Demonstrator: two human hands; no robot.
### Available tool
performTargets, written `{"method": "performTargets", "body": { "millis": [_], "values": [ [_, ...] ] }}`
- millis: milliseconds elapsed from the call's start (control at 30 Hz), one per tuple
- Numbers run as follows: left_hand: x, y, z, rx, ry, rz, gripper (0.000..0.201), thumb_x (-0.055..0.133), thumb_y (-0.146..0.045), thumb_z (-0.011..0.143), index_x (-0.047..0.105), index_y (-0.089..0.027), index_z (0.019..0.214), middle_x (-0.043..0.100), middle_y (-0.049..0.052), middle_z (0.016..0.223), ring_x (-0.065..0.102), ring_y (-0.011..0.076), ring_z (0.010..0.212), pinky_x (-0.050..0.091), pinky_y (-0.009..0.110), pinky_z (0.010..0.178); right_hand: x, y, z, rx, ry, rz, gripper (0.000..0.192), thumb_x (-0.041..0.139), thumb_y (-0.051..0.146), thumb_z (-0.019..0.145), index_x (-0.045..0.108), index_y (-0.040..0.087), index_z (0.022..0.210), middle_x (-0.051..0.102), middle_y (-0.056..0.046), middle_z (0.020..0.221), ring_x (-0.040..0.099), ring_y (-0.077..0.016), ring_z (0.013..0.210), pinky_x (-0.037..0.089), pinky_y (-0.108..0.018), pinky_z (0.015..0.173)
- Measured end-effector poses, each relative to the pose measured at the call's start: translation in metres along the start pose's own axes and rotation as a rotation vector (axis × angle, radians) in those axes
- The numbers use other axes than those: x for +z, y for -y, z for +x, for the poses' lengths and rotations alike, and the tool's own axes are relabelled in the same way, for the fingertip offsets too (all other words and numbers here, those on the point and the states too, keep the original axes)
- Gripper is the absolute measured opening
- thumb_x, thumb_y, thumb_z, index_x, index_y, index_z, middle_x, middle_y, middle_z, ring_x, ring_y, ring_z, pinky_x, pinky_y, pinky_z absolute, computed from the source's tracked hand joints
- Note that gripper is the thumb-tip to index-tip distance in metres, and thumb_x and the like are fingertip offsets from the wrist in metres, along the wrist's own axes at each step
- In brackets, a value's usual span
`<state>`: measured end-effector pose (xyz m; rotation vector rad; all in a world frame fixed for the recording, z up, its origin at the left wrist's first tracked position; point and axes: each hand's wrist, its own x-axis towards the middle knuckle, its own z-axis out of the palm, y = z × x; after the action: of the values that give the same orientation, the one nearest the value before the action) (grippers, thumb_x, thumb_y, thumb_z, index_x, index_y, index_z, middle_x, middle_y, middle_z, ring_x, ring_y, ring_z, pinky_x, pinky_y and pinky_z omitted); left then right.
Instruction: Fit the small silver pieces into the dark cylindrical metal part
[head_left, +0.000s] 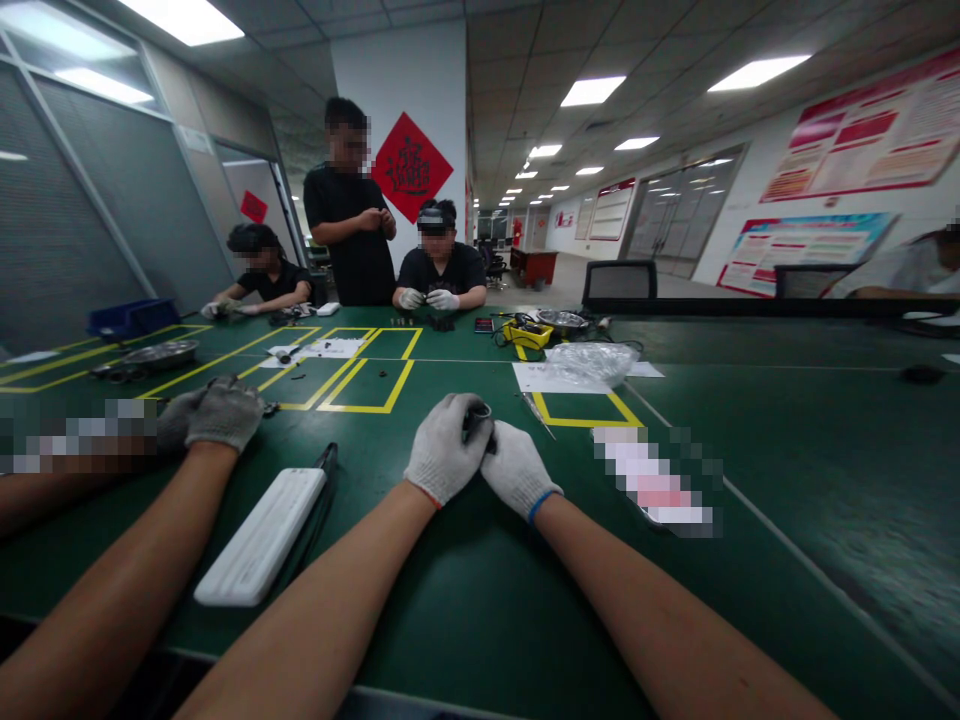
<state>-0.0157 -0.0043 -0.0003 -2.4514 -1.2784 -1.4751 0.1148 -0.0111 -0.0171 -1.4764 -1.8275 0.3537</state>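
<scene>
My left hand (448, 447), in a white knitted glove with an orange-red cuff edge, is closed around a small dark ring-shaped part (480, 414) with a shiny rim. My right hand (519, 468), gloved in white with a blue cuff edge, meets it from the right. Its fingertips are pressed together at the same part, and most of the part is hidden by the gloves. Both hands are held above the green table (480, 590). Beyond my right hand, tweezers (538, 415) lie on the tabletop.
At left, a co-worker's gloved hands (217, 415) work beside a white power strip (262, 535). To the right lies a blurred-out flat object (652, 480). Farther back are a clear plastic bag (589, 365), a yellow tray (529, 333), a metal dish (161, 354) and a blue bin (133, 317).
</scene>
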Motion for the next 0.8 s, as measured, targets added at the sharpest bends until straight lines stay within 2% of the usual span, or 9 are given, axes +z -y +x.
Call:
{"method": "performTargets", "body": {
  "millis": [233,800],
  "values": [
    [0.0015,0.0015,-0.0014,-0.018,-0.014,-0.014,0.02,0.063,-0.02,0.089,0.06,-0.022,0.109,0.07,0.007,0.101,0.068,0.0215,0.095,0.057,0.035,0.086,0.0033,-0.0038,0.0011,-0.015,-0.037,0.007,0.012,0.061,0.016,0.087,0.071,0.018,0.093,0.075,-0.01,0.097,0.068,-0.0221,0.09,0.046,-0.027,0.077],
    [0.0022,0.0016,-0.0002,-0.041,-0.025,-0.01,0.024,0.064,-0.023,0.089,0.06,-0.022,0.113,0.071,0.008,0.106,0.069,0.0225,0.099,0.057,0.036,0.089,0.0042,-0.0081,0.0023,0.012,-0.067,-0.02,0.009,0.059,0.015,0.086,0.067,0.018,0.086,0.071,-0.009,0.091,0.064,-0.0208,0.084,0.044,-0.028,0.074]
  ]
}}
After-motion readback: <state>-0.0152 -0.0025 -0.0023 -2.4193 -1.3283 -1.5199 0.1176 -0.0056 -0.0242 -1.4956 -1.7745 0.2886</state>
